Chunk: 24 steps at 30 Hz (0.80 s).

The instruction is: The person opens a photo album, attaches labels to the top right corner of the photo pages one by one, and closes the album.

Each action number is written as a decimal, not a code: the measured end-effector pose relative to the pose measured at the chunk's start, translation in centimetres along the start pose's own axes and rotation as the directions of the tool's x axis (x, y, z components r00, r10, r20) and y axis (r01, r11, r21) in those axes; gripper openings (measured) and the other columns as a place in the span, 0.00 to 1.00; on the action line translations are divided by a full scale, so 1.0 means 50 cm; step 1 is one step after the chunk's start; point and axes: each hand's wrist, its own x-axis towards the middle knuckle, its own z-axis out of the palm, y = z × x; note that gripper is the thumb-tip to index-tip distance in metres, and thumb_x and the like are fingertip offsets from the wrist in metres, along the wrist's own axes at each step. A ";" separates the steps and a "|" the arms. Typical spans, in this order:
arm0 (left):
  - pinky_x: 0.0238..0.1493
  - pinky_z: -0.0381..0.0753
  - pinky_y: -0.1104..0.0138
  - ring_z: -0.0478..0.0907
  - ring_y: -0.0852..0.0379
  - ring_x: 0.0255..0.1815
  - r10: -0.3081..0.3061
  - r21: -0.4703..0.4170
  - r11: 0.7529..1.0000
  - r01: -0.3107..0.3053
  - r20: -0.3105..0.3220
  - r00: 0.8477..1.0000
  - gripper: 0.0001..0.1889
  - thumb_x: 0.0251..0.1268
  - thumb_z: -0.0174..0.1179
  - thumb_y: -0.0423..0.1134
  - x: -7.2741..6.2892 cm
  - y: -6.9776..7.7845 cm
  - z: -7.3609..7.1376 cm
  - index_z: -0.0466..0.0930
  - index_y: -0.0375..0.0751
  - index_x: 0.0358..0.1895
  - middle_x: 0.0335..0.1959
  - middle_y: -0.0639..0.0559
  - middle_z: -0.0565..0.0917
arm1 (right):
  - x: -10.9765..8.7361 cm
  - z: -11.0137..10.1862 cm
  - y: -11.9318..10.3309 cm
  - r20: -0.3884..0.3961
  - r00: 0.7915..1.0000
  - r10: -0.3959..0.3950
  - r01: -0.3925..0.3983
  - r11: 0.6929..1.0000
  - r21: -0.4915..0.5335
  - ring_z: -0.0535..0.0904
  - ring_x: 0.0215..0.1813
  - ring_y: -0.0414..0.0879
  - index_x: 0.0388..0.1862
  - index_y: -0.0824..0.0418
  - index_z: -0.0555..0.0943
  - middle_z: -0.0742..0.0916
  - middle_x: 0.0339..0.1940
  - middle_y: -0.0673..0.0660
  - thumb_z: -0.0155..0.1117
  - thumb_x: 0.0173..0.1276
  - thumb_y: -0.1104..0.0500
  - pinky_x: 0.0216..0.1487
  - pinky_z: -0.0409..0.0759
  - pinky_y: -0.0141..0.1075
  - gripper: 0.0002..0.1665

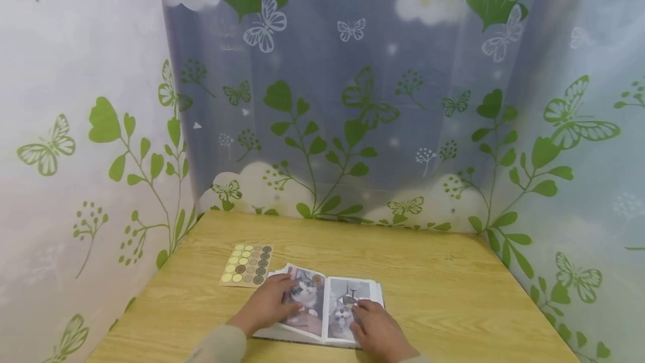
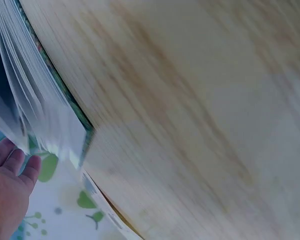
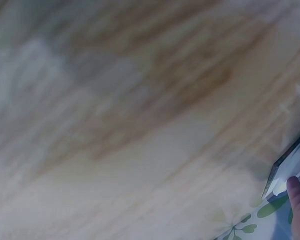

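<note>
A photo album [image 1: 325, 318] lies spread on the wooden table, a cat picture on each facing page. My left hand [image 1: 272, 302] rests on the left page [image 1: 308, 319], thumb and fingers spread over its outer part. Near that page's upper right corner is a round brown sticker [image 1: 317, 280]. Over the right page [image 1: 340, 318], my right hand [image 1: 377, 326] touches the outer side with its fingers. In the left wrist view, fanned page edges [image 2: 45, 110] stand beside the left fingers. The right wrist view catches only the album's corner [image 3: 292, 162] and part of the hand.
A sheet of round stickers [image 1: 247, 265] in yellow, tan and dark tones lies just behind the album's left side. Bare wooden table [image 1: 453, 296] extends to the right. Curtains [image 1: 353, 144] printed with leaves and butterflies enclose the back and both sides.
</note>
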 end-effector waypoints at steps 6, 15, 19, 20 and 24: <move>0.65 0.64 0.38 0.68 0.31 0.66 -0.085 -0.032 0.996 0.084 -0.030 0.996 0.29 0.64 0.64 0.54 -0.009 -0.022 -0.012 0.78 0.36 0.60 0.63 0.33 0.75 | -0.001 0.005 0.005 -0.013 1.000 -0.025 0.024 0.999 -0.031 0.76 0.61 0.56 0.59 0.66 0.80 0.81 0.58 0.61 0.60 0.71 0.52 0.61 0.75 0.51 0.24; 0.67 0.64 0.41 0.68 0.32 0.65 -0.139 -0.029 0.990 0.138 -0.037 0.990 0.27 0.67 0.62 0.52 -0.015 -0.055 -0.041 0.78 0.33 0.59 0.61 0.32 0.77 | -0.003 0.000 0.002 -0.031 0.999 -0.031 0.030 0.999 -0.016 0.76 0.60 0.57 0.58 0.66 0.80 0.81 0.57 0.62 0.60 0.70 0.52 0.60 0.76 0.51 0.24; 0.67 0.65 0.42 0.69 0.33 0.65 -0.175 -0.019 0.984 0.174 -0.044 0.984 0.26 0.67 0.63 0.51 -0.018 -0.067 -0.055 0.78 0.33 0.59 0.60 0.34 0.78 | -0.005 0.004 0.004 -0.047 0.998 -0.046 0.045 0.999 -0.023 0.76 0.60 0.57 0.59 0.67 0.80 0.81 0.58 0.62 0.60 0.71 0.52 0.61 0.75 0.51 0.24; 0.67 0.65 0.43 0.70 0.34 0.65 -0.182 -0.011 0.983 0.182 -0.047 0.982 0.26 0.67 0.63 0.51 -0.019 -0.071 -0.058 0.78 0.33 0.59 0.60 0.35 0.78 | -0.006 0.006 0.005 -0.050 0.998 -0.049 0.048 0.999 -0.024 0.76 0.60 0.57 0.59 0.67 0.80 0.81 0.58 0.62 0.59 0.71 0.52 0.61 0.75 0.51 0.25; 0.65 0.67 0.43 0.71 0.34 0.63 -0.212 -0.001 0.977 0.212 -0.052 0.976 0.26 0.67 0.63 0.50 -0.022 -0.091 -0.071 0.78 0.33 0.59 0.59 0.36 0.78 | -0.007 0.010 0.008 -0.041 0.998 -0.044 0.043 0.999 -0.024 0.76 0.61 0.57 0.60 0.67 0.79 0.81 0.59 0.62 0.59 0.72 0.51 0.61 0.75 0.51 0.25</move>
